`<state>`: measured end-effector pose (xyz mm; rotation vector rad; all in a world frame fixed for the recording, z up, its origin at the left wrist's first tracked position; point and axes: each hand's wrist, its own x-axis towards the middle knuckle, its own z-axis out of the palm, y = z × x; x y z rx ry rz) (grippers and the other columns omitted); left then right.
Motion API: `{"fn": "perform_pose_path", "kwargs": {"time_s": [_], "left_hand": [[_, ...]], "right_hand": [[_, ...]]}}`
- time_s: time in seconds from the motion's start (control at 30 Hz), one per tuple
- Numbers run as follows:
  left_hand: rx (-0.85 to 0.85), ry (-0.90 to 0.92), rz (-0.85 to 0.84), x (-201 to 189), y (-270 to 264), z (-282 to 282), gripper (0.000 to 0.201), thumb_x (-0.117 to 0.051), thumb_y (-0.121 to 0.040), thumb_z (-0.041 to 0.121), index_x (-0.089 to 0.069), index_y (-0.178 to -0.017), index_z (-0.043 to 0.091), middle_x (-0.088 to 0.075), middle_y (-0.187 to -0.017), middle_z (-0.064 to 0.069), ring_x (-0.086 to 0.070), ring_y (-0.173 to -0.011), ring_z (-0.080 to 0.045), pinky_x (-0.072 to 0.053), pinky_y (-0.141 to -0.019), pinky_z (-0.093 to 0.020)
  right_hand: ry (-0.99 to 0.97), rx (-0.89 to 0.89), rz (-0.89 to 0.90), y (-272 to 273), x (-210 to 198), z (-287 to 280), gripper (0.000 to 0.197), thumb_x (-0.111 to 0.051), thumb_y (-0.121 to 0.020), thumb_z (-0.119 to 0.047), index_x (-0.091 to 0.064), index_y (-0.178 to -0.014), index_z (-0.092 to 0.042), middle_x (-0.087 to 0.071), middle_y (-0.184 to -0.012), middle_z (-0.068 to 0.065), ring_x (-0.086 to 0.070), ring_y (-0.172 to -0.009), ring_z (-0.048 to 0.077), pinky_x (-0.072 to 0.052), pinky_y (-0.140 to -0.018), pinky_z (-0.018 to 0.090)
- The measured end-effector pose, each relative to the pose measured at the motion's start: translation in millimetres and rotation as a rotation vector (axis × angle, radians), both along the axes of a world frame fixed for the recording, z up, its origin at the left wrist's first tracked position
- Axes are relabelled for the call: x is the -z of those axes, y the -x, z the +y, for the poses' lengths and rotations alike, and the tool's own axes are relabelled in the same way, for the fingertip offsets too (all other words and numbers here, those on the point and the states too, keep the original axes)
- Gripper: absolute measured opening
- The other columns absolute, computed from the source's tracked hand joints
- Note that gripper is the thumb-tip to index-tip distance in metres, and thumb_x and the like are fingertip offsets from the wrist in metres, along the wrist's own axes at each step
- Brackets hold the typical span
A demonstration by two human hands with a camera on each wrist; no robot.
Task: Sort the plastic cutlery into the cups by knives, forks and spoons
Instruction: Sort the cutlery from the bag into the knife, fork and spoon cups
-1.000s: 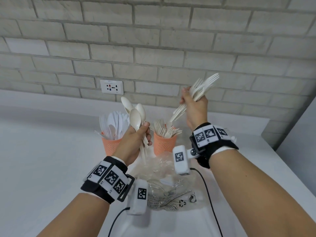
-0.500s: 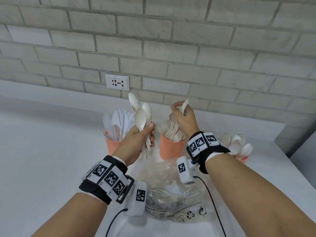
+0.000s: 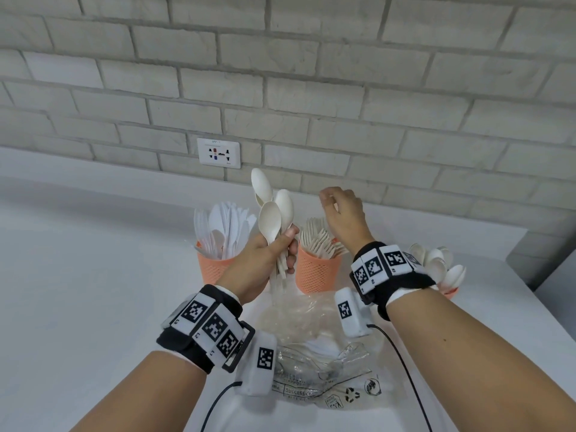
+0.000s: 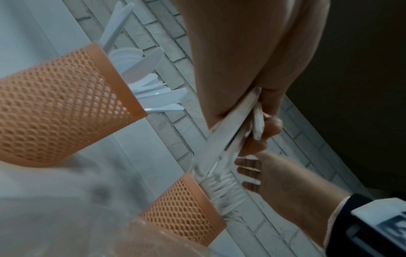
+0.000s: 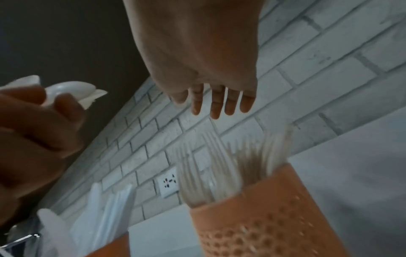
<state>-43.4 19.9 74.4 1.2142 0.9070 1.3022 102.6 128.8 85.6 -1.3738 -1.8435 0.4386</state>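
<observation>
My left hand (image 3: 274, 254) grips a bunch of cream plastic spoons (image 3: 271, 210) by their handles (image 4: 232, 125), bowls up, between two orange mesh cups. The left cup (image 3: 213, 269) holds white knives (image 3: 224, 229); the middle cup (image 3: 314, 272) holds forks (image 3: 318, 241). My right hand (image 3: 339, 210) hovers empty above the fork cup (image 5: 263, 217), its fingers (image 5: 217, 104) straight and spread. A third orange cup (image 3: 450, 293) with spoons (image 3: 436, 263) stands at the right, mostly hidden behind my right wristband.
A crumpled clear plastic bag (image 3: 314, 347) lies on the white counter (image 3: 78, 291) in front of the cups. A brick wall with a power socket (image 3: 218, 152) stands just behind. Cables run from both wrist cameras.
My right hand brought its bunch of forks down into the middle cup, let go and lifted away empty. The left hand with the spoons stayed put.
</observation>
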Motion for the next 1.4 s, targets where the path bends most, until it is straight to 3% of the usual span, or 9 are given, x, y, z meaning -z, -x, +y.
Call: {"fn": "perform_pose_path", "kwargs": {"time_s": [0.17, 0.3, 0.43, 0.57, 0.67, 0.8, 1.03, 1.17, 1.4], "left_hand": [[0.021, -0.046, 0.123, -4, -9, -4, 0.021, -0.048, -0.095, 0.022, -0.053, -0.079, 0.01, -0.048, -0.065, -0.004, -0.047, -0.058, -0.015, -0.045, -0.066, -0.032], [-0.035, -0.083, 0.216, -12, -27, -6, 0.016, -0.054, -0.081, 0.015, -0.056, -0.07, 0.004, -0.053, -0.054, 0.0, -0.052, -0.053, -0.012, -0.045, -0.06, -0.028], [0.038, -0.05, 0.213, -18, -52, -8, 0.018, -0.055, -0.08, -0.009, -0.055, -0.069, 0.005, -0.053, -0.051, -0.001, -0.051, -0.048, -0.013, -0.045, -0.05, -0.023], [0.078, 0.003, 0.177, -20, -83, -7, 0.018, -0.06, -0.081, -0.009, -0.055, -0.072, 0.006, -0.052, -0.051, 0.001, -0.049, -0.046, -0.011, -0.042, -0.048, -0.022], [0.13, 0.025, 0.171, -21, -109, -8, 0.015, -0.066, -0.08, -0.003, -0.056, -0.086, 0.006, -0.056, -0.061, -0.002, -0.053, -0.055, -0.015, -0.047, -0.055, -0.024], [0.231, -0.013, 0.272, -14, -137, 0, 0.068, -0.081, -0.065, 0.019, -0.048, -0.124, 0.015, -0.063, -0.107, -0.005, -0.062, -0.096, -0.016, -0.052, -0.084, -0.027], [0.022, -0.017, 0.399, 7, -181, 20, 0.09, -0.081, -0.068, 0.013, -0.028, -0.141, 0.023, -0.039, -0.134, -0.002, -0.044, -0.117, -0.017, -0.041, -0.09, -0.03], [0.014, 0.041, 0.537, 21, -200, 34, 0.106, -0.083, -0.065, 0.017, -0.016, -0.146, 0.018, -0.027, -0.147, -0.004, -0.034, -0.132, -0.021, -0.037, -0.103, -0.033], [0.025, 0.096, 0.536, 37, -221, 48, 0.119, -0.085, -0.061, 0.01, -0.004, -0.148, 0.014, -0.028, -0.149, -0.004, -0.032, -0.131, -0.016, -0.029, -0.1, -0.025]], "right_hand": [[0.113, -0.394, 0.328, 3, -40, -52, 0.026, -0.052, -0.093, -0.03, -0.052, -0.117, -0.019, -0.061, -0.106, -0.002, -0.058, -0.101, 0.013, -0.045, -0.091, 0.028], [0.344, -0.612, 0.307, 1, -47, -89, 0.071, -0.077, -0.073, -0.015, -0.036, -0.129, -0.027, -0.058, -0.101, 0.008, -0.06, -0.078, 0.027, -0.053, -0.066, 0.049], [0.275, -0.514, 0.426, -16, -45, -99, 0.058, -0.074, -0.075, -0.005, -0.045, -0.123, -0.02, -0.058, -0.098, 0.014, -0.062, -0.078, 0.028, -0.053, -0.063, 0.062], [0.275, -0.562, 0.511, -48, -47, -108, 0.054, -0.069, -0.078, 0.001, -0.046, -0.118, -0.027, -0.059, -0.107, 0.03, -0.063, -0.087, 0.034, -0.056, -0.058, 0.037], [0.229, -0.581, 0.556, -79, -51, -113, 0.055, -0.064, -0.08, 0.009, -0.044, -0.116, -0.028, -0.058, -0.099, 0.019, -0.065, -0.085, 0.027, -0.056, -0.065, 0.028], [0.117, -0.433, 0.56, -125, -62, -116, 0.053, -0.06, -0.083, 0.009, -0.041, -0.12, -0.024, -0.058, -0.096, 0.012, -0.068, -0.074, 0.012, -0.056, -0.07, 0.024], [-0.069, -0.145, 0.864, -201, -54, -94, 0.056, -0.064, -0.073, -0.004, -0.041, -0.116, -0.032, -0.051, -0.111, 0.013, -0.058, -0.093, 0.026, -0.052, -0.088, 0.041], [-0.031, -0.061, 0.947, -215, -19, -82, 0.056, -0.058, -0.083, 0.009, -0.037, -0.125, -0.022, -0.054, -0.109, 0.005, -0.066, -0.077, 0.016, -0.055, -0.077, 0.033], [-0.104, 0.055, 0.906, -209, 6, -68, 0.054, -0.055, -0.084, 0.01, -0.036, -0.126, -0.018, -0.058, -0.1, -0.006, -0.066, -0.077, 0.015, -0.055, -0.066, 0.021]]}}
